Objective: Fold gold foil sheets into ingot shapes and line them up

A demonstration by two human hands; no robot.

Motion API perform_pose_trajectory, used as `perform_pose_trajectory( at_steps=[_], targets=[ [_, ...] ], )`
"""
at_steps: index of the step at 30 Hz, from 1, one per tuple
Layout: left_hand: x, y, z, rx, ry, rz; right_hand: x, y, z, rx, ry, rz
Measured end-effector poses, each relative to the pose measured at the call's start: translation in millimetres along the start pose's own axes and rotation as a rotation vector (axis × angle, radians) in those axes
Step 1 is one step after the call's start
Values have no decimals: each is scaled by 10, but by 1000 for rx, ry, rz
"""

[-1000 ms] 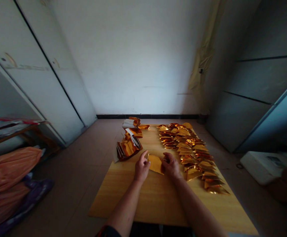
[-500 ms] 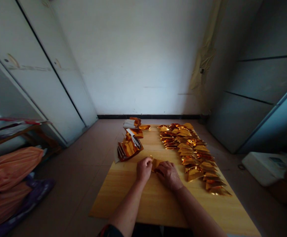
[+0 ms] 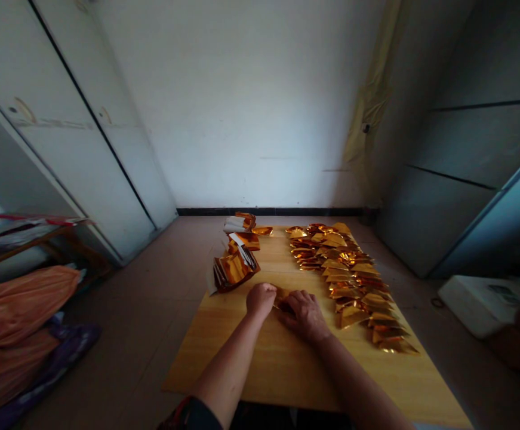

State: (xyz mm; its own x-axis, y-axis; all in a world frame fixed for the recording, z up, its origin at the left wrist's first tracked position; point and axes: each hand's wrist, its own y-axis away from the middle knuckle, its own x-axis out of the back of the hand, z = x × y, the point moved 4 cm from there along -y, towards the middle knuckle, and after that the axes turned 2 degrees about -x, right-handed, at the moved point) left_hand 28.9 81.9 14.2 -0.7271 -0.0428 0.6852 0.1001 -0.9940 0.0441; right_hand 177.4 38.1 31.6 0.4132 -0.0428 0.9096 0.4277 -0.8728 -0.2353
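A small sheet of gold foil paper (image 3: pixel 281 295) lies between my hands, low over the wooden table (image 3: pixel 224 340). My left hand (image 3: pixel 261 300) is closed, pinching the paper's left edge. My right hand (image 3: pixel 305 313) has its fingers curled over the right side and hides part of it. To the right, folded gold foil pieces (image 3: pixel 344 269) lie in overlapping rows. At the table's left edge are stacks of unfolded gold foil paper (image 3: pixel 235 270), with white backing showing at their edges.
Behind the table stands a white wall (image 3: pixel 251 119). Cabinets (image 3: pixel 102 149) rise on the left. Orange cloth (image 3: pixel 22 304) is heaped at the left, and a white box (image 3: pixel 479 304) sits on the floor at the right.
My right hand has shifted slightly left over the foil paper, and less of the sheet shows between my hands. My left hand has turned a little. The rows and stacks are unchanged.
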Motion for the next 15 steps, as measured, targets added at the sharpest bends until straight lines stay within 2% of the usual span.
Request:
perform_pose_trajectory(
  at_steps=[4,7,8,9,11,13,15],
  targets=[
    [1,-34,-29,-28,29,-44,-23,-4,12,-4,19,13],
    [67,39,-65,-93,68,-77,-54,-7,25,1,33,17],
    [106,79,-73,-128,83,-72,-67,-10,29,4,42,18],
    [156,125,-56,-225,91,-43,-83,-14,32,6,54,18],
    [255,221,-37,-375,59,71,-114,-28,35,9,86,15],
    [265,292,-21,-482,11,77,-137,-47,34,7,116,9],
    [220,317,-15,-528,-27,56,-144,-68,28,9,132,-2]
  ],
)
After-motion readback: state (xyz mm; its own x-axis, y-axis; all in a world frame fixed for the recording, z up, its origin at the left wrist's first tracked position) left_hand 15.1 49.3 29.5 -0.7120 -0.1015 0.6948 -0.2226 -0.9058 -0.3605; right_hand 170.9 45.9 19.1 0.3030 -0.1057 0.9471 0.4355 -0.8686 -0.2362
